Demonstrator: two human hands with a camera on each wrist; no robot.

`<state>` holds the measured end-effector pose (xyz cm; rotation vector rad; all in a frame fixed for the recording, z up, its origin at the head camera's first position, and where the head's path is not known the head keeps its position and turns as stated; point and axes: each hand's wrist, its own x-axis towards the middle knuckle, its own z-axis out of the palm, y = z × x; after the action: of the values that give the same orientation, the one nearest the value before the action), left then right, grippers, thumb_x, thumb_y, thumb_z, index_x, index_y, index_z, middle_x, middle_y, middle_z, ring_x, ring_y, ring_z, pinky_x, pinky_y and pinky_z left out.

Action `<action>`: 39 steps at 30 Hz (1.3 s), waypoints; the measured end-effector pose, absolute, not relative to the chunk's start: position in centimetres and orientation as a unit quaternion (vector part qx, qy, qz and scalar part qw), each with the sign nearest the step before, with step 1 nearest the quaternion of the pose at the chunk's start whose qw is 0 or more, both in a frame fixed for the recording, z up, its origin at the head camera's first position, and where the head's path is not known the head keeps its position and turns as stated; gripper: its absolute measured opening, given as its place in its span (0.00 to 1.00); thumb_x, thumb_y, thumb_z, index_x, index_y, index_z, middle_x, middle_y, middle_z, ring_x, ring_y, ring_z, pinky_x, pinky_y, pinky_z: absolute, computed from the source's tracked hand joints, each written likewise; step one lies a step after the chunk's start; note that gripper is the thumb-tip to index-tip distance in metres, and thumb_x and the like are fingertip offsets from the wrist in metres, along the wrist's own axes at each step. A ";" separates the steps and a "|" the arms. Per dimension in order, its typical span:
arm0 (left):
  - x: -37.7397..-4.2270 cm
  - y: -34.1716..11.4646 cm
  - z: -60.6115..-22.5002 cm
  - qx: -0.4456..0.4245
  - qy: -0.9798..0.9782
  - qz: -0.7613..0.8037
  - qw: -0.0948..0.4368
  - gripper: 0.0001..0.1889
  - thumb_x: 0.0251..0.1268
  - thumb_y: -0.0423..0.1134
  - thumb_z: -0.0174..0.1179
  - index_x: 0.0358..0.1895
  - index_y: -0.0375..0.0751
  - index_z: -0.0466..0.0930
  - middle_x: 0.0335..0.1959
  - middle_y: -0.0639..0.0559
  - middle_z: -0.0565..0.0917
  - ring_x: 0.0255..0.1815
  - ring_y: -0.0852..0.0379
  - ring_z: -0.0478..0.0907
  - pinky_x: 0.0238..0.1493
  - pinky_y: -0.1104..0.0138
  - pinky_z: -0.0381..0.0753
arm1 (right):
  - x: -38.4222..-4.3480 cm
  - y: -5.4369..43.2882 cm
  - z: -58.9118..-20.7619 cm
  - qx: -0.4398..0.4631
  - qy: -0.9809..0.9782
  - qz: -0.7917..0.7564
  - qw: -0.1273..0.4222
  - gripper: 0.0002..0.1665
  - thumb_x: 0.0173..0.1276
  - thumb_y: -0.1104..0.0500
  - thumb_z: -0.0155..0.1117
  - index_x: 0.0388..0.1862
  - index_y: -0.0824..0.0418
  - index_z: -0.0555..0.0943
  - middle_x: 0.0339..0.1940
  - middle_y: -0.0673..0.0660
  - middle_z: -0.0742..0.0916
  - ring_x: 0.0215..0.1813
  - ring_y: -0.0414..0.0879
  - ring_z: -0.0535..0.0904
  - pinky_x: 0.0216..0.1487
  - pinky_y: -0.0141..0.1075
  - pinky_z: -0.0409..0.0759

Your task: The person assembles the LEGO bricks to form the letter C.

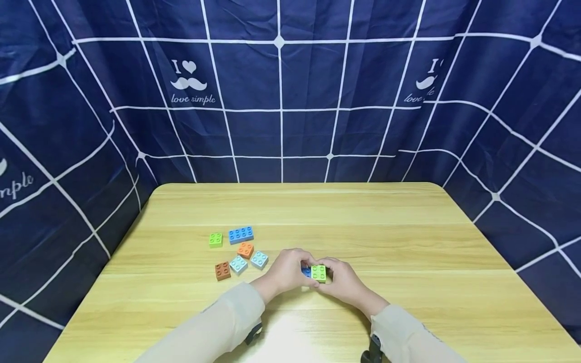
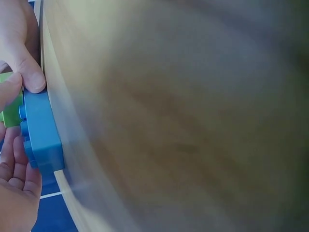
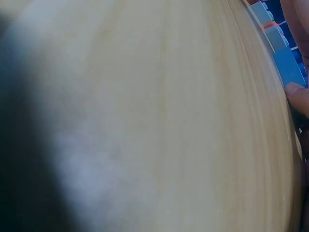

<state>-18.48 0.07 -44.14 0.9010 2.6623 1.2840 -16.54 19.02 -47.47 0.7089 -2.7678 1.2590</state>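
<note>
Green brick (image 1: 318,273) pinched in my left hand (image 1: 288,272), I grip the blue brick (image 2: 43,128) with my right hand (image 1: 342,282), over the table (image 1: 386,227), right of the loose bricks (image 1: 238,264).

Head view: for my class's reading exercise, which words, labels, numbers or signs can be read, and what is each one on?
"I", heart, moustache, "love simple": back curtain, left part.
"I", "love", "le": same curtain, right part, broken up at a fold; heart and moustache partly hidden.
"mple": left curtain, cut off by the picture's edge.
Left sleeve, right sleeve: dark marks, too small to read.
Held green brick, held blue brick: no readable text.
</note>
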 end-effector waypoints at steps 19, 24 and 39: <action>-18.7 0.3 -43.8 0.283 0.876 0.388 0.038 0.20 0.34 0.39 0.80 0.36 0.41 0.86 0.29 0.60 0.83 0.31 0.66 0.77 0.37 0.75 0.75 | -16.6 19.0 -47.4 0.228 -0.890 0.393 0.010 0.28 0.51 0.53 0.78 0.52 0.58 0.81 0.46 0.49 0.84 0.44 0.43 0.78 0.45 0.35 0.78; -18.6 0.3 -43.9 0.278 0.878 0.387 0.040 0.20 0.34 0.40 0.80 0.36 0.42 0.86 0.29 0.60 0.83 0.31 0.66 0.77 0.36 0.75 0.75 | -16.5 19.1 -47.3 0.230 -0.890 0.395 0.005 0.30 0.51 0.52 0.77 0.53 0.59 0.81 0.47 0.51 0.84 0.45 0.43 0.79 0.45 0.35 0.78; -18.6 0.0 -44.1 0.276 0.871 0.405 0.037 0.21 0.32 0.43 0.80 0.36 0.43 0.85 0.29 0.61 0.83 0.31 0.65 0.78 0.36 0.76 0.76 | -16.5 20.6 -46.4 0.226 -0.847 0.479 -0.034 0.29 0.55 0.53 0.75 0.55 0.58 0.79 0.41 0.49 0.86 0.42 0.43 0.82 0.47 0.36 0.79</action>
<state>-18.59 0.05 -44.10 0.8458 2.6733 1.2437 -16.52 20.61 -46.39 0.7249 -2.7208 1.5393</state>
